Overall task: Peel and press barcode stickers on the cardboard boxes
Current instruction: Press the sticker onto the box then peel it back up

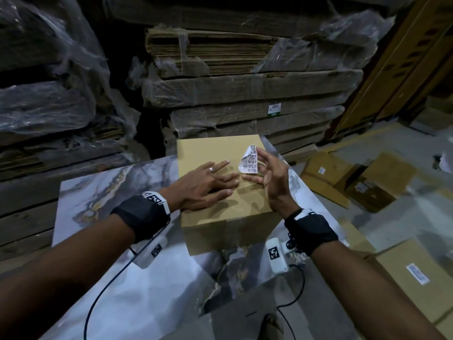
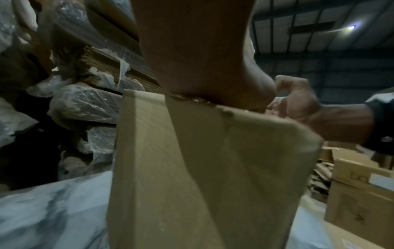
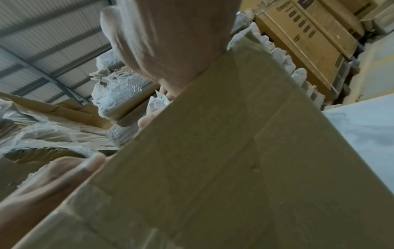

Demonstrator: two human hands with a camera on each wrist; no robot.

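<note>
A plain cardboard box [image 1: 203, 150] stands on the marble-patterned table [image 1: 117, 192]. My left hand [image 1: 208, 180] lies flat on the box top with straight, spread fingers. In the left wrist view its palm [image 2: 198, 59] presses on the box's upper edge [image 2: 202, 168]. My right hand [image 1: 267, 175] hovers over the box's right side. Its fingertips hold a curled white barcode sticker [image 1: 250, 160] lifted off the cardboard, and its thumb points left. The right wrist view shows the sticker [image 3: 158, 102] peeking over the box [image 3: 234, 151]; which fingers grip it is hidden.
Stacks of flattened cardboard in plastic wrap [image 1: 245, 89] rise just behind the table. On the floor to the right lie labelled boxes [image 1: 416, 273] and opened cartons [image 1: 355, 182]. Camera cables [image 1: 110, 285] trail over the table's near part.
</note>
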